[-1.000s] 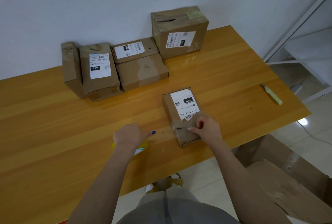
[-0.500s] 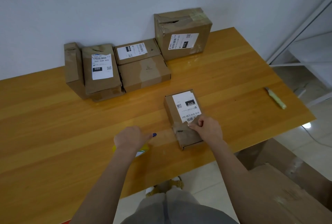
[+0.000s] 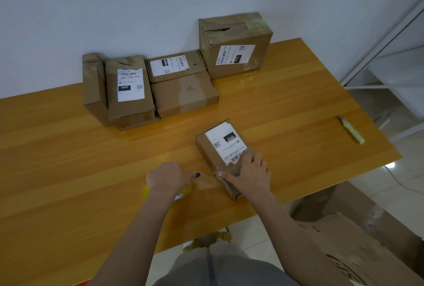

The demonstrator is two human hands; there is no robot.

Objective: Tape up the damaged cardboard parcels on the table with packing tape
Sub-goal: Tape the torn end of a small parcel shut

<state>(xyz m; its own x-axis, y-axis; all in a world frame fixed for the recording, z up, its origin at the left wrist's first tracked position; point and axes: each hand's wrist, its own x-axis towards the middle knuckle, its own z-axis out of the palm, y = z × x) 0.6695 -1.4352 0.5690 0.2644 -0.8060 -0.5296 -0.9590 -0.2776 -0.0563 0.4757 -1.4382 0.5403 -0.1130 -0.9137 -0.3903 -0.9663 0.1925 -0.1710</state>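
**Task item.** The small parcel [image 3: 223, 148] lies just below the centre of the frame, label up, near the front edge of the table [image 3: 68, 159].

**Right hand** [image 3: 249, 174]. The fingers are spread and laid fairly flat over the near end of the parcel's top, with the thumb against its left side. It presses and does not pinch.

**Left hand** [image 3: 167, 178]. It is left of the parcel, curled over a yellow tape dispenser [image 3: 183, 191] that is mostly hidden beneath it. A strip of clear tape [image 3: 205, 179] runs from the dispenser to the parcel's left side.

**Other stock.** A group of parcels [image 3: 128, 88] sits at upper left of centre. A larger box [image 3: 234, 45] with a torn top stands at upper centre. Neither appears to be under repair at present. A cutter [image 3: 351, 129] lies at the right of the frame, well apart from both hands.

**Risks, as judged:**
- The parcel is light and held by downward pressure only, so a hard pull on the tape could skid or turn it and lay the strip crooked.
- If the strip goes slack it may fold and stick to itself or to the tabletop.
- The parcel is close to the front edge, and a sideways tug could carry it off.
- The cutter is out of reach, so tearing the tape by hand could lift the end already stuck down.
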